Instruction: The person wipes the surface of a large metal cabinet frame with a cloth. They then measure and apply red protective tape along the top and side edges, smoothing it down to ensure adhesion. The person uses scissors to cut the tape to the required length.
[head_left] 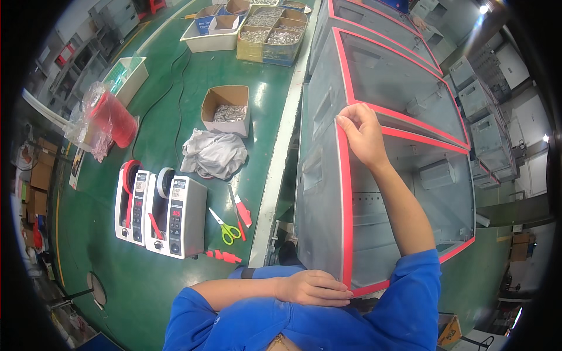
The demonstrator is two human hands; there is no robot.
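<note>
Before me stands a grey metal cabinet (319, 216) with its open side facing up, its rim lined with red tape (346, 216). My right hand (363, 133) reaches to the far left corner of that rim, thumb and fingers pinched on the tape. Close to my body, my left hand (316, 288) is at the near left corner, its fingers together and curled over the tape end; its thumb is hidden. Between both hands the tape runs straight along the left rim. Inside the cabinet a light grey box-shaped part (439, 175) shows.
More red-edged cabinets (398, 70) stand beyond. At left, a green table holds two tape dispensers (175, 216), scissors (227, 231), a grey cloth (215, 153), a carton of small metal parts (228, 111) and a red roll (114, 120). Cartons of parts (272, 35) sit farther back.
</note>
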